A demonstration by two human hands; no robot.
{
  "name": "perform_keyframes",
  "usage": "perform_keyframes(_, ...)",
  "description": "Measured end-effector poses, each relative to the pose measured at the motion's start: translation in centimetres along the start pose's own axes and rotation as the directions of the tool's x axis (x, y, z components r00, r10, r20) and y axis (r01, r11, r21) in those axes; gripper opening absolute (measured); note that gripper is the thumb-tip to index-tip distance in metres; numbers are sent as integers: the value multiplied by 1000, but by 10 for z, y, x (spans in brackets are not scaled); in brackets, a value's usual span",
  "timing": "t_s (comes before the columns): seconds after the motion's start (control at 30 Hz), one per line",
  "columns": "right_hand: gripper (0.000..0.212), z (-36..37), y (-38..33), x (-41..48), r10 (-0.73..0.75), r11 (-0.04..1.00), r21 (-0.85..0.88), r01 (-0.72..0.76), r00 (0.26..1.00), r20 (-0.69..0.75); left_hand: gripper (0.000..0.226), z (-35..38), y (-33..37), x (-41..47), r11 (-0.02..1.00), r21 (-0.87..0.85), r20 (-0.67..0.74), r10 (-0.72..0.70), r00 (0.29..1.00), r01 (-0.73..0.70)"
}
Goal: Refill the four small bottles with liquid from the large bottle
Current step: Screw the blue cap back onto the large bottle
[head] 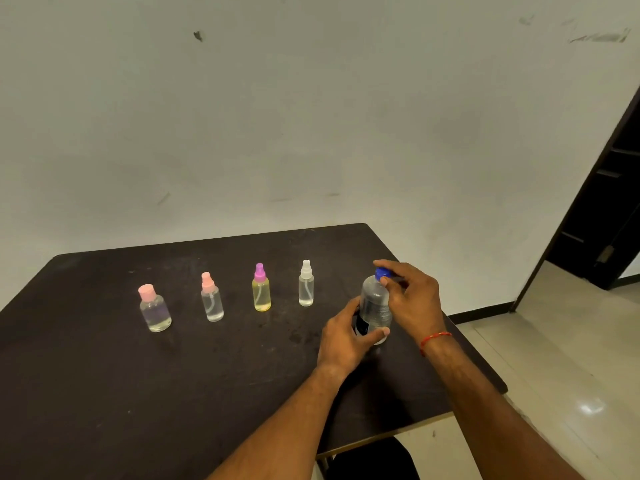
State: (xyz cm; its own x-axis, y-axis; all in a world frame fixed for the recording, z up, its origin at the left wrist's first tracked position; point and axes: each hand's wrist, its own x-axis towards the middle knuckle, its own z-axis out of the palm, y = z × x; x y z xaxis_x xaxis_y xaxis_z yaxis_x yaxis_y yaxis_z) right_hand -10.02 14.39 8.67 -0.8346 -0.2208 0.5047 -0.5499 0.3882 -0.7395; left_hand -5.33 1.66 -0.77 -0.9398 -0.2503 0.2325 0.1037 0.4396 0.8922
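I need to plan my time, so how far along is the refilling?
It looks barely begun. Done: nothing that shows; all four small bottles stand in a row on the table with their tops on. In hand: the left hand grips the large bottle while the right hand has its fingers on the blue cap. Left: opening each small bottle and pouring.

Table top was dark, matt, scuffed. Large bottle and four small bottles looked clear glossy plastic. Floor tiles were pale and glossy.
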Motion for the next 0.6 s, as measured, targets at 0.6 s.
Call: perform_keyframes(0.6, 26, -1, -3, 3, -22, 996, -83, 21, 1000, -1, 58, 0, -1, 1, 1000, 9, -10, -4, 1000, 4)
